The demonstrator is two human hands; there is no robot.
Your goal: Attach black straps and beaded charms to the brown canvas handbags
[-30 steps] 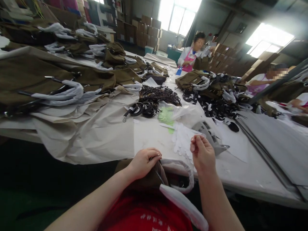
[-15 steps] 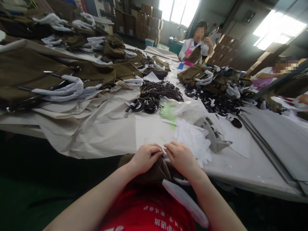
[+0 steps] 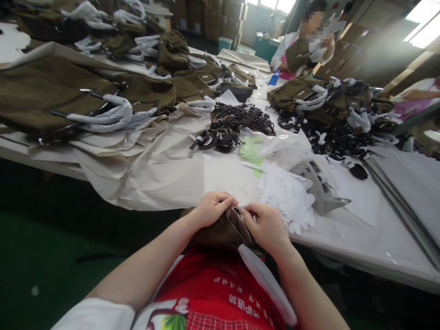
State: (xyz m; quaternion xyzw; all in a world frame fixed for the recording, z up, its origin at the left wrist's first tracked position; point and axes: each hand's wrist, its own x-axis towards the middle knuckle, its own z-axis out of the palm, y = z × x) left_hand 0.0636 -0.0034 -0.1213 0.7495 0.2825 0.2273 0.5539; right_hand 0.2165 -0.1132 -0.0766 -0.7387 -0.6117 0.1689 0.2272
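Note:
An olive-brown bag (image 3: 216, 233) lies against my lap at the table's edge, its zipper (image 3: 237, 229) running down from between my hands. My left hand (image 3: 215, 210) is closed on the bag's top edge beside the zipper's upper end. Across from it, my right hand (image 3: 266, 225) is closed in a pinch at the same edge; a small pale bit shows at its fingertips, too small to name. A white-wrapped handle (image 3: 268, 284) of the bag hangs over my red apron (image 3: 220, 284), below my right hand.
On the table (image 3: 165, 169) lie coiled black straps (image 3: 220, 139), a heap of braided cords (image 3: 244, 119), white paper pieces (image 3: 288, 192) and a grey tape dispenser (image 3: 319, 188). Olive bags (image 3: 58, 91) are piled left, more bags (image 3: 295, 94) at right. A co-worker (image 3: 302, 46) stands across the table.
The view has tilted down and shifted left. My fingers have come closer together at the zipper's end, and more of the zipper shows.

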